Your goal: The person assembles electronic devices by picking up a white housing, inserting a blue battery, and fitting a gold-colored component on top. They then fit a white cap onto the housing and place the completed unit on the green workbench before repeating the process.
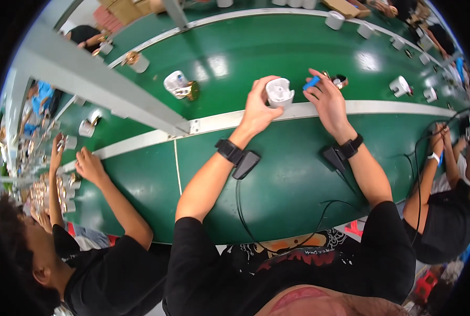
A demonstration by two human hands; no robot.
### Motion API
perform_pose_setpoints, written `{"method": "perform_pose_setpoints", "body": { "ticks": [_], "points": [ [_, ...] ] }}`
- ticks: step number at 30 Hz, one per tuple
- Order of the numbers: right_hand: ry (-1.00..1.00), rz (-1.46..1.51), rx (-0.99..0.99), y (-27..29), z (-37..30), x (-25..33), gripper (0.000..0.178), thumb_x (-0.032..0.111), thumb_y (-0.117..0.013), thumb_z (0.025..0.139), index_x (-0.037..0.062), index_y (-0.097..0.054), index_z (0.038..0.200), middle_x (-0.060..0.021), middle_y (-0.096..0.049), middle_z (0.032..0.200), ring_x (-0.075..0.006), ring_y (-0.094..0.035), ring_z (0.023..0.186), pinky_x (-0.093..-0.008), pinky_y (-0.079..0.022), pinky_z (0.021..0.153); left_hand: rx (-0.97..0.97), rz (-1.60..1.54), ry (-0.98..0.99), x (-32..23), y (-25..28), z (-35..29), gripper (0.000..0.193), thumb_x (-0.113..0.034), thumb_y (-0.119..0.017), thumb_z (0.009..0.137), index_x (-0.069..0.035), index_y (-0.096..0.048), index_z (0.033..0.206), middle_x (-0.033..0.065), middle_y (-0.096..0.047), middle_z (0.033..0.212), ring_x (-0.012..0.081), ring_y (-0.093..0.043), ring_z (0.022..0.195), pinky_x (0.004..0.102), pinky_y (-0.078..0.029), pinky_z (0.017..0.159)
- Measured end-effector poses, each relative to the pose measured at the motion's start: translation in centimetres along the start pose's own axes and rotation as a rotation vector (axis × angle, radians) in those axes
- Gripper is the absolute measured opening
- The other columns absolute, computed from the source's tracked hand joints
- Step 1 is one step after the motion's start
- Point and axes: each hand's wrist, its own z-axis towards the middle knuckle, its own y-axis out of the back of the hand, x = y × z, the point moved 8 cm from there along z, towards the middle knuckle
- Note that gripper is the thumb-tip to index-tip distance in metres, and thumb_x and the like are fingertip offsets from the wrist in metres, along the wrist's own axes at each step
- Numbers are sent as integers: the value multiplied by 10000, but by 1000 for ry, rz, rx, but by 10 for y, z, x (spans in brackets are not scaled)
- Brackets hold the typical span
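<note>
White cup (280, 96) clasped in left hand (259, 105)! Right of cup: right hand (329, 101), half-curled round blue piece (312, 82), grip unclear, lower end slanting cupward.

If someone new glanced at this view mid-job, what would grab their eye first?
Probably the white hollow part held in the left hand, above the middle of the picture. Just to its right, a small bright blue piece stands out at the right hand. Then the thick grey post, slanting in from the upper left over the green work surface.
</note>
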Motion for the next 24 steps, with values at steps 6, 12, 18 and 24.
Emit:
{"method": "perform_pose_setpoints", "body": {
  "ticks": [6, 12, 18, 24],
  "points": [
    [324, -537, 212, -8, -12, 38, 275, 109, -544, 996, -16, -625, 1227, -90, -667, 990, -100, -601, 726, -249, -515, 675, 62, 122, 6, -2, -15, 0, 654, 148, -648, 631, -24, -532, 1252, 72, -500, 1227, 226, -543, 1219, 350, -400, 1108],
    [446, -504, 259, -14, -24, 34, 191, 7, -601, 924, -56, -685, 1083, -109, -692, 959, -124, -627, 745, -266, -547, 717, 273, 157, 68, -9, -37, -8, 695, 143, -650, 634, -2, -524, 1302, 65, -497, 1214, 214, -533, 1231, 356, -368, 1134],
    [1013, -799, 464, -39, -48, 64, 169, -56, -694, 825, -27, -716, 990, -133, -703, 1015, -190, -679, 886, -291, -565, 748, 384, 114, 102, -5, -42, -9, 733, 117, -663, 634, 19, -501, 1342, 62, -495, 1195, 200, -535, 1212, 351, -349, 1142],
    [842, -793, 459, -24, -33, 58, 185, -74, -706, 799, 4, -726, 966, -139, -700, 1041, -229, -686, 930, -315, -570, 783, 406, 119, 110, -6, -44, -9, 716, 109, -662, 628, 23, -521, 1325, 67, -503, 1206, 204, -533, 1213, 348, -358, 1130]
  ]
}}
